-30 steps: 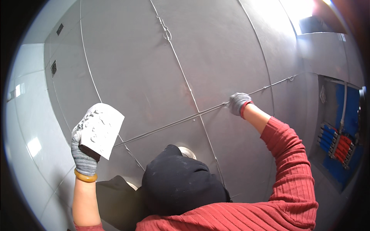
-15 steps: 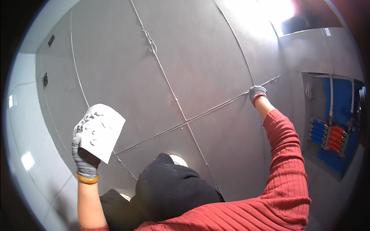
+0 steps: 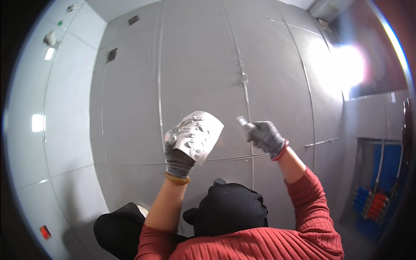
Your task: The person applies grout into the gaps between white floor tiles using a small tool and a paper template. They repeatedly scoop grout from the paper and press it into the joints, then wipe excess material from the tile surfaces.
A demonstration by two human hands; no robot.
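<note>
Grey work gloves cover both hands, raised side by side in front of a wall of large grey rectangular tiles (image 3: 197,65) with thin pale joints between them. The left hand (image 3: 177,154) is closed around the lower edge of a flat white board smeared with blobs of grey paste (image 3: 195,135); the board tilts up and to the right from the palm, its smeared face turned toward the camera. An amber bangle (image 3: 177,178) sits on the left wrist just below the glove cuff. The right hand (image 3: 266,136) is wrapped around a small grey metal tool (image 3: 242,121), whose short end sticks out to the upper left from the fist, pointing toward the board's right edge; tool and board are near each other but apart. The right glove ends in a red cuff at the wrist, and the forearm behind it runs into a ribbed red sleeve (image 3: 314,212). Below the hands, at the lower middle, sits a black rounded fabric shape (image 3: 229,210), with another black shape (image 3: 119,229) to its lower left. On the right a recess in the wall shows a blue panel with white pipes and a red and blue pipe manifold (image 3: 372,203). Strong glare from a bright light (image 3: 349,65) washes out the tiles at the upper right. On the left, white glossy wall tiles (image 3: 56,130) meet the grey ones at a corner.
</note>
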